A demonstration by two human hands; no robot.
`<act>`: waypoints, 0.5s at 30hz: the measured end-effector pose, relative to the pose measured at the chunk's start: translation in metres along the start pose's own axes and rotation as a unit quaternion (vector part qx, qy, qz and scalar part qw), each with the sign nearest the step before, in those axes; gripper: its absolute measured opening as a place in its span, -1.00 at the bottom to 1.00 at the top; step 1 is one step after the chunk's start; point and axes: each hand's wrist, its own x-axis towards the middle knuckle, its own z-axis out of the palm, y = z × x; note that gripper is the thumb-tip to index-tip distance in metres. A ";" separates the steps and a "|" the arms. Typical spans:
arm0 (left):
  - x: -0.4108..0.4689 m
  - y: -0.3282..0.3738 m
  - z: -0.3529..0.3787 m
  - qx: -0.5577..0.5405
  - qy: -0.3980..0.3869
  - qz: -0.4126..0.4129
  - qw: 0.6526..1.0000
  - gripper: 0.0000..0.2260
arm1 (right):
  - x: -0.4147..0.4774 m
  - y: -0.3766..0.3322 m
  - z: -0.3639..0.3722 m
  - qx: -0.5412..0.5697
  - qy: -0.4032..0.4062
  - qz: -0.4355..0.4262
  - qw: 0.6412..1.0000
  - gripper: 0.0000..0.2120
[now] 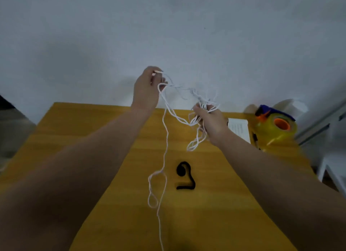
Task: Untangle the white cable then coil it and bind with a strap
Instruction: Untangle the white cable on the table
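The white cable (165, 149) is hanging tangled mid-frame above the yellow table (74, 138). The left grip (147, 89) is pinching a strand high and the right grip (209, 119) is clutching bunched loops. The black strap (185, 187) is lying lower centre.

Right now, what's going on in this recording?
A person is working a tangled white cable held up over a yellow table. The left grip pinches one strand up high, while the right grip holds a bunch of loops. One long strand hangs down onto the table. The cable is not yet coiled, and the black strap lies untouched on the table. A tape dispenser sits at the far right.
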 end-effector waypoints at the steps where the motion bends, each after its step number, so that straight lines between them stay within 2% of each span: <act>1: 0.005 0.003 0.003 0.019 0.010 0.050 0.999 -0.91 | 0.003 0.002 0.000 -0.009 -0.017 0.002 1.000 -0.89; 4: 0.009 -0.003 0.004 0.094 0.033 0.121 0.988 -0.85 | 0.010 0.014 0.004 -0.015 -0.035 -0.013 0.999 -0.86; 6: 0.001 -0.019 0.003 0.113 0.042 0.135 0.983 -0.84 | 0.014 0.032 0.009 -0.031 -0.020 -0.038 0.999 -0.89; 8: -0.011 -0.045 0.001 0.151 0.047 0.187 0.970 -0.82 | 0.020 0.057 0.012 -0.056 0.006 -0.060 0.997 -0.86; 11: -0.030 -0.092 -0.006 0.219 -0.010 0.263 0.940 -0.78 | 0.026 0.099 0.011 -0.092 0.023 -0.086 0.992 -0.82; 15: -0.069 -0.145 -0.014 0.263 -0.102 0.197 0.939 -0.78 | 0.023 0.147 0.007 -0.104 0.027 -0.150 0.983 -0.70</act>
